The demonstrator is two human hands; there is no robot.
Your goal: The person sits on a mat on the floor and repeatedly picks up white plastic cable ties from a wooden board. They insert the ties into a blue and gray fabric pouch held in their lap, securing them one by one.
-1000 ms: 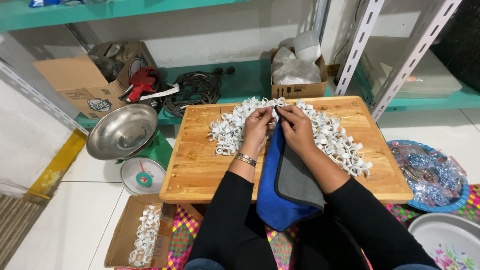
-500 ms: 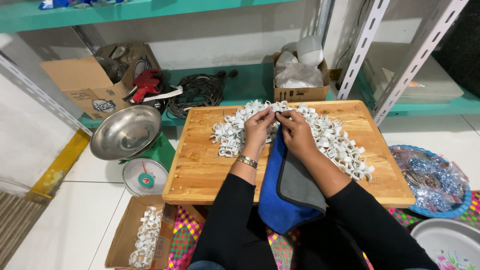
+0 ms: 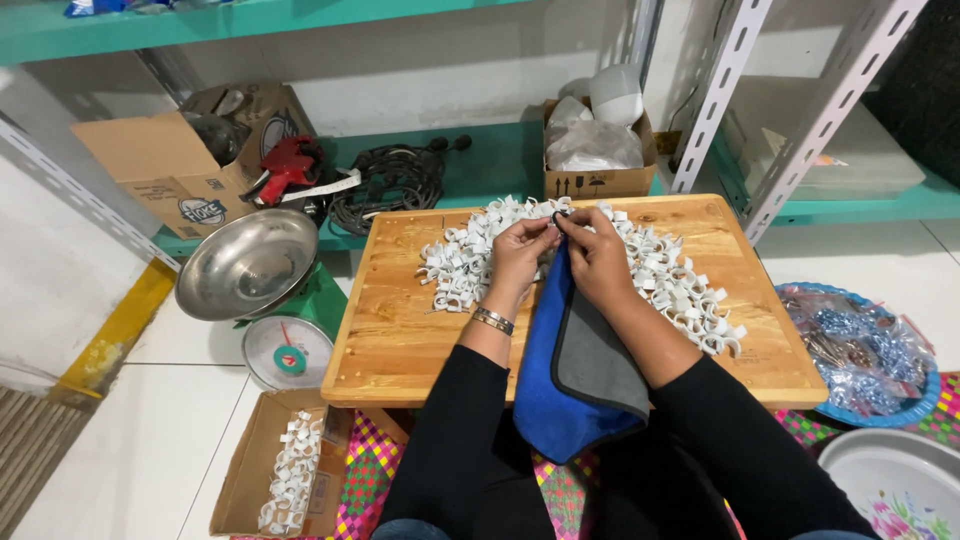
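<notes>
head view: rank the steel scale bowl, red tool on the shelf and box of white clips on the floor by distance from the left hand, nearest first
From the left hand:
1. Steel scale bowl, to its left.
2. Red tool, up-left on the shelf.
3. Box of white clips, down-left on the floor.

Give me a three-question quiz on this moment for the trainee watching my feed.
1. True or false: both hands meet above the heap of white clips on the wooden board.
2. Which hand wears a bracelet? A) left hand B) right hand C) neither
3. What sits left of the board, on the floor: a steel-bowl scale or a kettle?

Key
1. True; the fingertips pinch something small together over the clips.
2. A.
3. The steel-bowl scale; an open box of clips lies in front of it.
</notes>
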